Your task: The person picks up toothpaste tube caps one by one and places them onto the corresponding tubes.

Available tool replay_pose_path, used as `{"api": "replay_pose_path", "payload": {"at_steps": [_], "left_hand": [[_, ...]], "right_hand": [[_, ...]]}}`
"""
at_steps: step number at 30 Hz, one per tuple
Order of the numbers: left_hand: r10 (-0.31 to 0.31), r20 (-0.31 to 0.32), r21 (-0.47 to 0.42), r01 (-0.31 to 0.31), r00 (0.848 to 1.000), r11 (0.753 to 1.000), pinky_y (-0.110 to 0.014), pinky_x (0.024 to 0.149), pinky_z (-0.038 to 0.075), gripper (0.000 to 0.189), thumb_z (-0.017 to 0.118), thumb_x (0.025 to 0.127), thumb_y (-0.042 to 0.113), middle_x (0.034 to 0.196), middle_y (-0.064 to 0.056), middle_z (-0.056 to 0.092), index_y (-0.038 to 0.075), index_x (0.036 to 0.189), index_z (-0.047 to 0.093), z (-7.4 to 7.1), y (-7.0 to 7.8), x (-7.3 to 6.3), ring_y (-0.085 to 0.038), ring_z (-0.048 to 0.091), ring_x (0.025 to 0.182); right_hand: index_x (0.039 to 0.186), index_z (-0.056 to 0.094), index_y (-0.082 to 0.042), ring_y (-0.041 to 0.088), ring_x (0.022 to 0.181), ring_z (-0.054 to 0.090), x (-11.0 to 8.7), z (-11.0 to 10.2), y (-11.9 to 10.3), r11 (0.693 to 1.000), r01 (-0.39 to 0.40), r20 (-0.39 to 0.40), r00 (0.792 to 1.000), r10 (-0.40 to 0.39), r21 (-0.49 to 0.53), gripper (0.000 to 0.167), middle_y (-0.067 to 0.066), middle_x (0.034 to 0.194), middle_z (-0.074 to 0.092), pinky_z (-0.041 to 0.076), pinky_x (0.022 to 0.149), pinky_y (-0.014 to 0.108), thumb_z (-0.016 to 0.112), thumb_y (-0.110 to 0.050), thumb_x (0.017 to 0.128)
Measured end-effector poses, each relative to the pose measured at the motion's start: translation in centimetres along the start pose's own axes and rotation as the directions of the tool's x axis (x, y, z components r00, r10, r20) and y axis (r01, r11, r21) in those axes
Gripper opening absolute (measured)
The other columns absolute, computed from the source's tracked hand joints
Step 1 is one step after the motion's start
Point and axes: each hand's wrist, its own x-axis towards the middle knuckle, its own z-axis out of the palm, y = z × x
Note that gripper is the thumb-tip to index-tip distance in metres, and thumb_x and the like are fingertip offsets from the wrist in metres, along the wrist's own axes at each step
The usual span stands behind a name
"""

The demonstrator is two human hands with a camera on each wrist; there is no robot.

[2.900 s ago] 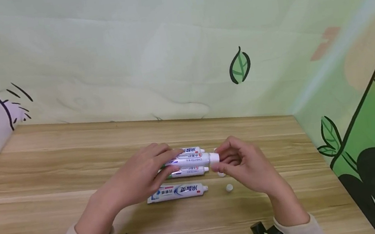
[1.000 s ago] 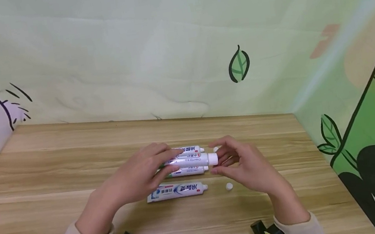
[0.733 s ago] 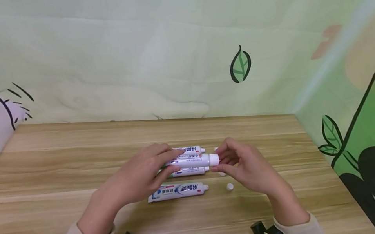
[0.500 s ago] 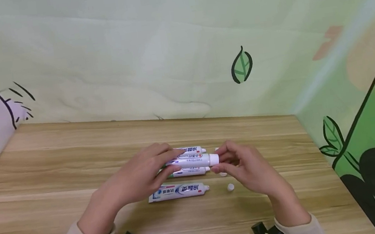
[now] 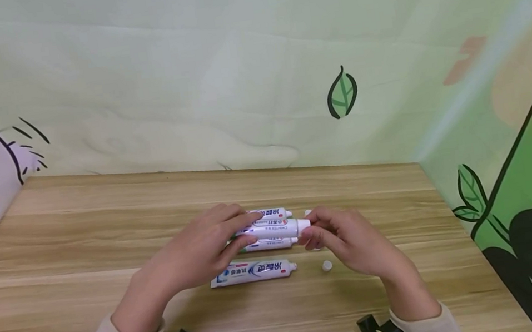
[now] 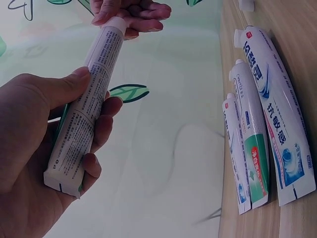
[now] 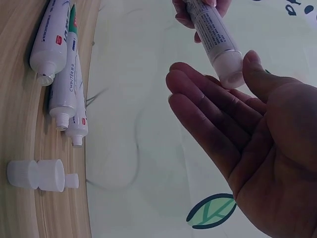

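My left hand (image 5: 205,241) grips a white toothpaste tube (image 6: 91,109) around its body, thumb on one side and fingers on the other. The tube is held up off the table, its white cap (image 7: 230,69) pointing right. At that cap, the thumb and index finger of my right hand (image 5: 351,239) pinch from either side, while the other fingers stretch out loosely in the right wrist view. Three more toothpaste tubes lie uncapped below: a blue-and-white one nearest (image 5: 254,271), one with a green end (image 6: 250,124), and another blue-and-white one (image 6: 235,148) farthest away.
Loose white caps lie to the right of the tubes' nozzles, one of them a near cap (image 5: 327,265) and another a far cap (image 7: 72,180). The wooden table (image 5: 102,221) ends at a pale green printed backdrop (image 5: 160,90) behind and at the right.
My left hand keeps the tube almost still. My right fingers have opened around the cap, closed on it again and turned, the thumb shifting along it. The tubes on the table stay put.
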Motion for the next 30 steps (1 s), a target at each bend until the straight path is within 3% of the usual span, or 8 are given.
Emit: {"api": "replay_pose_path", "payload": {"at_steps": [12,20,24,30], "left_hand": [[0.007,-0.008,0.014,-0.007,1.000,1.000,-0.039,0.092,0.056,0.039,0.063,0.105,0.027,0.115,-0.004,0.068,0.009,0.139,0.065,0.26,0.05,-0.05,-0.016,0.063,0.102],[-0.014,0.014,-0.011,0.014,1.000,1.000,-0.040,0.093,0.056,0.040,0.060,0.106,0.028,0.117,-0.005,0.068,0.009,0.142,0.063,0.08,0.22,0.04,-0.017,0.062,0.104],[-0.012,0.015,-0.030,0.013,1.000,0.999,-0.041,0.095,0.056,0.040,0.060,0.106,0.028,0.119,-0.005,0.068,0.008,0.142,0.063,0.00,0.20,0.05,-0.018,0.063,0.106],[0.003,0.001,-0.041,-0.003,1.000,0.999,-0.040,0.095,0.057,0.041,0.060,0.106,0.027,0.120,-0.006,0.068,0.008,0.142,0.063,0.03,0.14,0.02,-0.017,0.063,0.106]], "right_hand": [[0.101,0.067,-0.002,0.020,0.082,0.075,0.11,0.21,0.15,1.000,-0.005,0.037,0.999,0.004,0.020,0.026,0.013,0.091,0.076,0.065,0.078,0.038,0.048,-0.016,0.111],[0.101,0.068,-0.005,0.019,0.080,0.074,0.11,0.21,0.12,1.000,-0.019,0.017,1.000,0.019,-0.005,0.029,0.006,0.087,0.075,0.064,0.076,0.036,0.045,-0.018,0.112],[0.117,0.070,-0.003,0.018,0.081,0.073,0.10,0.14,0.10,1.000,-0.020,-0.032,0.999,0.020,0.001,0.033,0.010,0.092,0.075,0.064,0.077,0.037,0.042,-0.019,0.113],[0.142,0.061,-0.005,0.014,0.082,0.074,-0.06,-0.10,0.06,0.999,-0.044,-0.072,0.997,0.043,-0.015,0.039,0.012,0.098,0.076,0.064,0.076,0.033,0.040,-0.022,0.114]]}}
